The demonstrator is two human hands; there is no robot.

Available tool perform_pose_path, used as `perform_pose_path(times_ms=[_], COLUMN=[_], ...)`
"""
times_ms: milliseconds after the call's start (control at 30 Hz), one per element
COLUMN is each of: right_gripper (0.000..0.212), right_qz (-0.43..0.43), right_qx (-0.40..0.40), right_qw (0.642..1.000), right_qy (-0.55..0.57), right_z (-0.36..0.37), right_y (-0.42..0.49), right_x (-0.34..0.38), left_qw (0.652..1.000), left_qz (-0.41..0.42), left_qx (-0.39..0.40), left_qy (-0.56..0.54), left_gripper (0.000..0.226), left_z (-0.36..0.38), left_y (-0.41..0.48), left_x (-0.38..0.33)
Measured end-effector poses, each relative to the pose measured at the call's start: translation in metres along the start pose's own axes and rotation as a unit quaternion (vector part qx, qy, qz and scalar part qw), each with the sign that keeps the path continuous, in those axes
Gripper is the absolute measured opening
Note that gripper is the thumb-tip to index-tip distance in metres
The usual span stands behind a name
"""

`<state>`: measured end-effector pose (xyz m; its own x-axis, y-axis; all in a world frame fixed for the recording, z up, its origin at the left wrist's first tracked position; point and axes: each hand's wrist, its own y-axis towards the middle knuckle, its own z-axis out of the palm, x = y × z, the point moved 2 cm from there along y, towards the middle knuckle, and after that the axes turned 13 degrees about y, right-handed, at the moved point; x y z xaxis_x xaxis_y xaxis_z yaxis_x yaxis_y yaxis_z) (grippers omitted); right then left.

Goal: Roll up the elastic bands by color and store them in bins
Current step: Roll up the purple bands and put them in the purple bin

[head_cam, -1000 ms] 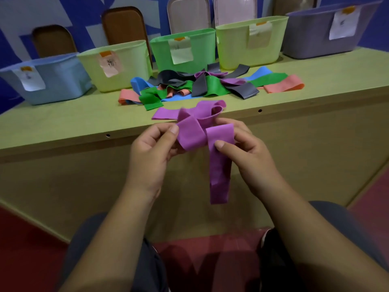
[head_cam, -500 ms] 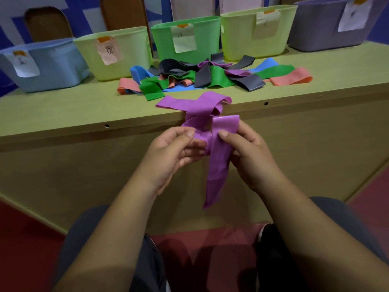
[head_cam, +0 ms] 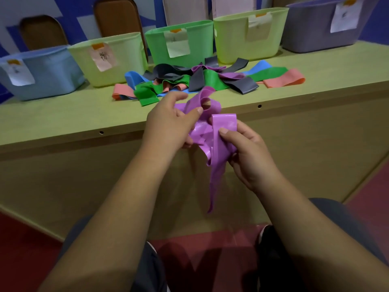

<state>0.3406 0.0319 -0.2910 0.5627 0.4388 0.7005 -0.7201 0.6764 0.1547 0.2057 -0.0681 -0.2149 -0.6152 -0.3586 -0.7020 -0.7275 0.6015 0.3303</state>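
Both hands hold a tangle of purple elastic bands (head_cam: 207, 133) just in front of the table's front edge. My left hand (head_cam: 168, 123) pinches the upper loops between thumb and fingers. My right hand (head_cam: 246, 152) grips a folded purple strip under its thumb, and the strip's long tail hangs down between my arms. A pile of loose bands (head_cam: 195, 81) in green, dark grey, blue, salmon and purple lies on the table behind them. Labelled bins stand in a row at the back: light blue (head_cam: 42, 72), pale green (head_cam: 120, 60), green (head_cam: 200, 43), yellow-green (head_cam: 235, 41), grey-purple (head_cam: 311, 32).
The green-topped table (head_cam: 63, 119) has a tall wooden front panel facing me. Chair backs (head_cam: 117, 15) rise behind the bins. My knees and the red floor (head_cam: 25, 249) show below.
My left hand has risen and shifted its pinch to the upper loops of the purple tangle. The right hand keeps its grip on the folded strip, and the loops have bunched closer together.
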Motion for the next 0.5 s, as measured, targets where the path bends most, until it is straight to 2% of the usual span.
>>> perform_pose_path(times_ms=[67, 133, 200, 267, 367, 500], right_gripper=[0.027, 0.028, 0.03, 0.031, 0.031, 0.029], right_qz=[0.005, 0.008, 0.008, 0.008, 0.003, 0.002], right_qx=[-0.007, -0.01, -0.013, -0.018, -0.021, -0.031], right_qw=[1.0, 1.0, 0.999, 0.999, 0.999, 0.999], right_qy=[0.005, 0.017, 0.029, 0.039, 0.041, 0.024], right_z=[-0.001, -0.001, -0.003, -0.004, -0.004, -0.006], right_y=[0.0, 0.0, 0.001, 0.002, 0.002, -0.001], right_x=[0.001, 0.003, 0.007, 0.01, 0.013, 0.014], left_qw=[0.998, 0.99, 0.974, 0.956, 0.943, 0.959], left_qz=[0.024, 0.064, 0.138, 0.204, 0.246, 0.207], left_qx=[-0.007, -0.029, -0.033, -0.012, -0.012, -0.065], left_qy=[0.06, 0.125, 0.178, 0.209, 0.224, 0.182], left_gripper=[0.033, 0.041, 0.055, 0.057, 0.033, 0.017], left_z=[0.0, -0.002, -0.003, -0.002, 0.002, 0.004], left_y=[0.01, 0.012, 0.01, 0.011, 0.017, 0.025], left_x=[-0.002, -0.007, -0.014, -0.017, -0.014, -0.014])
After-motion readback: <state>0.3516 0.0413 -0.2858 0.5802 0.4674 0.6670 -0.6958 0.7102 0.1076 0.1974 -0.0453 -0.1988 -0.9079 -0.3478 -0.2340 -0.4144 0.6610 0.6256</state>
